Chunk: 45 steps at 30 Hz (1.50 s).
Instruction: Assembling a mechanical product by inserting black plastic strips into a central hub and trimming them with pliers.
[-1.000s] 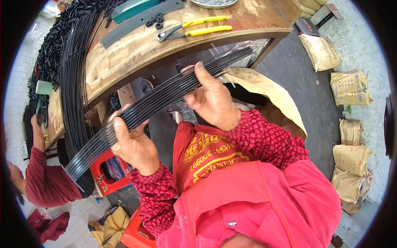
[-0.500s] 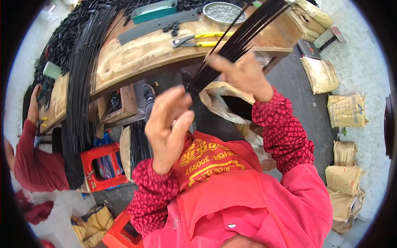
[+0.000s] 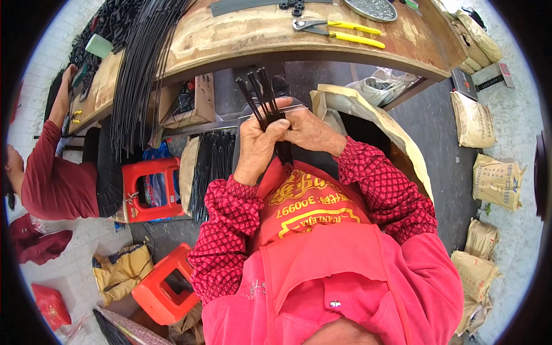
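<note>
My left hand [image 3: 257,141] and my right hand [image 3: 312,131] meet above my lap, both closed round a bundle of thin black rods [image 3: 261,95]. The rods stand roughly upright, their small-tipped far ends fanning out beyond my fingers. Below the grip, the bundle runs down toward my red apron [image 3: 310,201]. A thin pale strand [image 3: 298,108] crosses at the bundle near my fingertips; whether it goes all the way round is hidden.
Yellow-handled pincers [image 3: 339,33] lie on the wooden bench [image 3: 241,40], near a metal dish [image 3: 374,8]. Long black rods [image 3: 144,75] hang over its edge. An open sack [image 3: 397,129] stands right; red stools [image 3: 150,190] and a co-worker [image 3: 63,178] are left.
The rod bundle, slanting up to the right before, now stands nearly upright over my lap. My hands have come together on it. The pale strand now shows, and the view has shifted.
</note>
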Available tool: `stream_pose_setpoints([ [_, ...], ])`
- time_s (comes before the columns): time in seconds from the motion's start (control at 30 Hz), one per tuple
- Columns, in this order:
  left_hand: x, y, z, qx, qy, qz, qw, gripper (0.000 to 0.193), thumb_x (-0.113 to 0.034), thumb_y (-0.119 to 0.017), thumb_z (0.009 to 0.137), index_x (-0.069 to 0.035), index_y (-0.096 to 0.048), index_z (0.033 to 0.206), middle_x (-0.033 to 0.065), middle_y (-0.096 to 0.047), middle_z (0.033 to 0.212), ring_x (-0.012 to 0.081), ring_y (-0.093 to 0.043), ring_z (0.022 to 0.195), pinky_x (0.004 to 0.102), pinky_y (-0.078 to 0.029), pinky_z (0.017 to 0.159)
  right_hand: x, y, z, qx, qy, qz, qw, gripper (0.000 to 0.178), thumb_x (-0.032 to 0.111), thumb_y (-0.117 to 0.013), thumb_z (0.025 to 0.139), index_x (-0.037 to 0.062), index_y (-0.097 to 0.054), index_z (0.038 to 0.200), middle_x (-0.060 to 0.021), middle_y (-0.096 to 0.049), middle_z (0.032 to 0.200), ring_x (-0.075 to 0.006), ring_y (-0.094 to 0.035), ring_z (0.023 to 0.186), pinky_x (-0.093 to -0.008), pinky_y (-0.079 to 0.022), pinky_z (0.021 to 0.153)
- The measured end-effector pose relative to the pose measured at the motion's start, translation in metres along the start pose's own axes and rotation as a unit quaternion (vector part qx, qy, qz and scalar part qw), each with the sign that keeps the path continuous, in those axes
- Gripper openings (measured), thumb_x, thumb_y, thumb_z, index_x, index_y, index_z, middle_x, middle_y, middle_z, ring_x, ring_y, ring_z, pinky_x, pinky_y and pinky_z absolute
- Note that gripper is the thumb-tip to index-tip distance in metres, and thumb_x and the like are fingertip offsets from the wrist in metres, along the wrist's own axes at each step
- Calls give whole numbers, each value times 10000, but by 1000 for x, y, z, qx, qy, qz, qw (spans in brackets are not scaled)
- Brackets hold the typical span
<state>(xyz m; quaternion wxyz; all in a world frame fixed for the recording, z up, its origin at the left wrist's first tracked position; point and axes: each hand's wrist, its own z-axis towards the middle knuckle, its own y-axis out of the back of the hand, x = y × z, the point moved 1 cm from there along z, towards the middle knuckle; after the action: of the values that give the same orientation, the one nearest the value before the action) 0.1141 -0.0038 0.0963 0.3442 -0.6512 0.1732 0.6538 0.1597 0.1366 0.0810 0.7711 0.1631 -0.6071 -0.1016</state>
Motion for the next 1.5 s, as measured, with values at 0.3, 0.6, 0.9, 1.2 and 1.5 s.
stream_pose_setpoints([
  [0.3,9,11,9,-62,-77,25,995,243,-165,-566,943,47,-661,1014,152,-676,1028,211,-643,953,331,-502,880,6,-8,3,-79,4,83,993,259,112,-731,757,-48,-635,936,-132,-642,764,-144,-587,714,-312,-478,666],
  [0.6,3,12,31,-58,-58,-28,996,206,-172,-536,968,18,-605,1007,62,-633,798,133,-603,740,269,-499,703,21,41,3,-311,-16,119,943,346,303,-549,961,-33,-595,1029,-52,-628,849,-91,-572,774,-222,-459,681],
  [0.9,3,10,30,19,-42,-25,999,249,-155,-594,931,32,-610,1095,75,-648,850,142,-610,792,268,-486,757,27,23,45,-231,15,215,949,826,696,-297,912,-15,-427,1311,-141,-540,1147,-213,-544,1045,-311,-446,907],
  [1.2,2,9,32,24,-37,-55,998,176,-119,-554,945,37,-637,949,36,-624,750,105,-584,705,234,-471,673,32,17,45,-195,-15,327,925,768,647,-332,933,-13,-403,1320,-129,-545,1127,-197,-566,1014,-291,-475,871],
  [1.5,-5,-15,29,7,-82,70,994,128,-91,-524,905,20,-587,896,13,-570,720,110,-536,668,253,-444,629,78,58,43,-166,111,-185,962,362,175,-703,772,4,-606,1077,-103,-627,948,-226,-627,918,-314,-478,818],
])
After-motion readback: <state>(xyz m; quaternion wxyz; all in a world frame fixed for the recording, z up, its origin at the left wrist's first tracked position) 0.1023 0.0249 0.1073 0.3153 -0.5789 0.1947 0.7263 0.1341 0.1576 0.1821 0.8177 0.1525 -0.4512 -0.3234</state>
